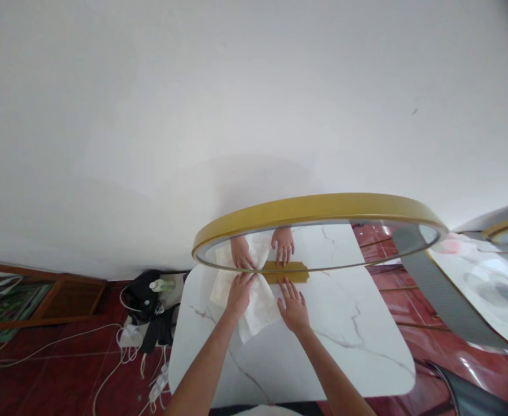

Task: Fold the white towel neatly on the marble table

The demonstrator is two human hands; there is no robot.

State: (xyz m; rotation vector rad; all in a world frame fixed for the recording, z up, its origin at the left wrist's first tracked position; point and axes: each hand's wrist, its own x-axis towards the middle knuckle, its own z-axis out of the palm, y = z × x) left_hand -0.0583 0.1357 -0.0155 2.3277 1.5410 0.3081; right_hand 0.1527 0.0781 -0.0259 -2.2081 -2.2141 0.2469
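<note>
A white cloth lies loosely spread on the marbled tabletop, its folds running toward my left fingers. My left hand is closed on the cloth at the left end of the mirror's gold base, fingertips close to the rim. My right hand is open, its fingers apart, with the fingertips at the front edge of the base. Above the base stands a round mirror with a gold rim, reflecting both hands and the cloth.
The white marbled table stands against a plain wall. On the left are a black bag, a pale green bottle, cables and a power strip. At right are another white-topped table and a dark chair.
</note>
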